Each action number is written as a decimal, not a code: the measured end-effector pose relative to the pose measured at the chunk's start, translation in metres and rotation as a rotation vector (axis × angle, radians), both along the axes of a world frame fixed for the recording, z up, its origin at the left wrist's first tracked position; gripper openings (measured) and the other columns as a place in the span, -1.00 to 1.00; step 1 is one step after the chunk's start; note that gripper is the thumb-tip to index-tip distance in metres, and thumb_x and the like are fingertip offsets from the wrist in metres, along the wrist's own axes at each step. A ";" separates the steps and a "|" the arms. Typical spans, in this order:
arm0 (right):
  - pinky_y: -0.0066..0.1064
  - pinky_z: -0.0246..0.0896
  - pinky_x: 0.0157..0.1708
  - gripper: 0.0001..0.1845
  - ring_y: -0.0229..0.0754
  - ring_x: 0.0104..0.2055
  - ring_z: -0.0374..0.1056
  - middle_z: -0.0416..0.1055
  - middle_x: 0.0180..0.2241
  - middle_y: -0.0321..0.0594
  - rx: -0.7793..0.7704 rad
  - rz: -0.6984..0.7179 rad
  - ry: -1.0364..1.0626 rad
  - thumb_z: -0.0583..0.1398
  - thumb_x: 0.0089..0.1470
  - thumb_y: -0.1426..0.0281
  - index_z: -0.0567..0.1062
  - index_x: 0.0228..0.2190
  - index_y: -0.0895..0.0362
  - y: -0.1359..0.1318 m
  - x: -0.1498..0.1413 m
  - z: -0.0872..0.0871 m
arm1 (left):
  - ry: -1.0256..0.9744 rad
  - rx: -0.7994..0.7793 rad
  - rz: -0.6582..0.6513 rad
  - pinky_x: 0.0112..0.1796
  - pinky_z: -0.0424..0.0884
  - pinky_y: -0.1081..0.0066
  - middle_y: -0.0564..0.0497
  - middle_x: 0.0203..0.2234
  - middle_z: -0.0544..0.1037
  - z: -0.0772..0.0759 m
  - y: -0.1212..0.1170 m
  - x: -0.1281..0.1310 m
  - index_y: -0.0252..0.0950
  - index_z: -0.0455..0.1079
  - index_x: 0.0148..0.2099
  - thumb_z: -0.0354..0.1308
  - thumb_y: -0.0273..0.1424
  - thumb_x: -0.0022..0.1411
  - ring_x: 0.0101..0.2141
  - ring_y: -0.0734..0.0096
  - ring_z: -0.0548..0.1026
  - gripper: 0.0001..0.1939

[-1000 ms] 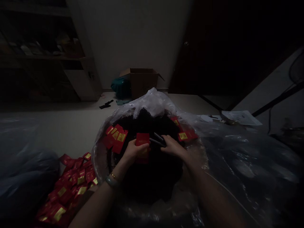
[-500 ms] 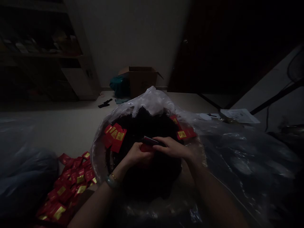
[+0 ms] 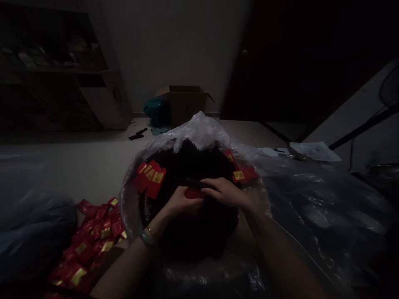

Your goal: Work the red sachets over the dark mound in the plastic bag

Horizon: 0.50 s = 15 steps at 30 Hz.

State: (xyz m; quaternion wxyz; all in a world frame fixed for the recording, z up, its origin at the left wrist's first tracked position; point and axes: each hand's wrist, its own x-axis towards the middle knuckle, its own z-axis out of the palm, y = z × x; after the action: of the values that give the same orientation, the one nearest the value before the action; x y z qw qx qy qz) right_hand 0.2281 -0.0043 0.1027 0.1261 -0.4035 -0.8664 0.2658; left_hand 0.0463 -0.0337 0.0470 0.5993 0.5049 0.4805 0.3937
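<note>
My left hand (image 3: pixel 183 202) is closed on a small red packet (image 3: pixel 195 193), thumb across its front. My right hand (image 3: pixel 224 192) is closed around a dark flat bar-shaped object (image 3: pixel 193 183), which lies along the packet's top edge; its kind is hard to make out in the dim light. Both hands are just above a heap of black, shredded-looking material (image 3: pixel 199 160) inside a clear plastic bag (image 3: pixel 202 124). Red packets with gold labels (image 3: pixel 152 178) lie at the heap's left edge, and another red packet (image 3: pixel 245 175) is on its right.
A pile of red packets (image 3: pixel 93 241) covers the floor at lower left. Filled plastic bags (image 3: pixel 31 224) stand at the left, with more clear plastic (image 3: pixel 311 207) at right. An open cardboard box (image 3: pixel 188 104) and a teal bag (image 3: pixel 157 112) sit against the wall.
The dark object has tilted in my right hand, so its pale upper face no longer shows. More of the red packet's front is visible. Both hands stay in nearly the same place.
</note>
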 end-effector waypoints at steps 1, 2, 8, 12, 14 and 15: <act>-0.28 0.27 -0.10 -0.68 -0.06 -0.11 0.44 0.52 -0.11 -0.17 0.001 -0.003 -0.005 0.09 0.17 0.30 0.48 -0.06 0.07 0.000 0.000 0.000 | 0.003 -0.002 0.002 -0.45 0.35 0.48 0.04 -0.53 0.55 0.000 0.000 0.000 -0.40 0.49 -0.33 0.38 -0.39 -0.22 -0.50 0.44 0.46 -0.68; -0.27 0.27 -0.10 -0.67 -0.05 -0.11 0.44 0.51 -0.11 -0.17 0.001 -0.002 -0.007 0.09 0.17 0.30 0.47 -0.06 0.08 0.000 0.000 0.000 | 0.003 -0.007 0.003 -0.45 0.35 0.48 0.04 -0.53 0.56 0.000 0.000 0.000 -0.40 0.49 -0.33 0.38 -0.39 -0.22 -0.50 0.43 0.46 -0.67; -0.29 0.28 -0.11 -0.69 -0.07 -0.12 0.44 0.52 -0.12 -0.19 0.015 -0.004 -0.008 0.09 0.17 0.30 0.48 -0.07 0.05 0.000 0.000 0.001 | -0.013 -0.018 0.002 -0.41 0.37 0.46 0.04 -0.52 0.56 0.001 0.000 0.000 -0.40 0.49 -0.31 0.39 -0.39 -0.23 -0.48 0.41 0.47 -0.65; -0.31 0.27 -0.11 -0.68 -0.08 -0.12 0.44 0.52 -0.11 -0.19 0.001 -0.010 -0.008 0.09 0.17 0.31 0.47 -0.06 0.06 0.000 -0.001 0.001 | -0.020 -0.027 -0.005 -0.40 0.36 0.46 0.05 -0.52 0.56 0.002 0.000 0.000 -0.40 0.48 -0.32 0.38 -0.39 -0.23 -0.48 0.42 0.47 -0.66; -0.30 0.26 -0.10 -0.67 -0.07 -0.10 0.43 0.51 -0.10 -0.17 -0.006 -0.011 -0.014 0.09 0.17 0.31 0.47 -0.06 0.09 0.000 -0.001 0.000 | -0.005 -0.025 -0.001 -0.41 0.36 0.46 0.05 -0.52 0.55 0.002 0.000 0.000 -0.40 0.48 -0.33 0.38 -0.39 -0.23 -0.48 0.42 0.47 -0.66; -0.30 0.26 -0.09 -0.67 -0.06 -0.09 0.43 0.51 -0.09 -0.16 -0.009 -0.009 -0.018 0.09 0.17 0.30 0.47 -0.05 0.10 0.000 -0.001 0.000 | 0.005 -0.025 0.003 -0.42 0.36 0.47 0.05 -0.53 0.55 0.002 0.000 0.000 -0.40 0.48 -0.33 0.38 -0.38 -0.23 -0.49 0.43 0.46 -0.67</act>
State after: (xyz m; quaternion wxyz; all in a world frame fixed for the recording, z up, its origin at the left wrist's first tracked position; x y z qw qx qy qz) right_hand 0.2275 -0.0040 0.1027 0.1180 -0.4104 -0.8644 0.2653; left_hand 0.0462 -0.0333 0.0492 0.6035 0.4977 0.4878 0.3873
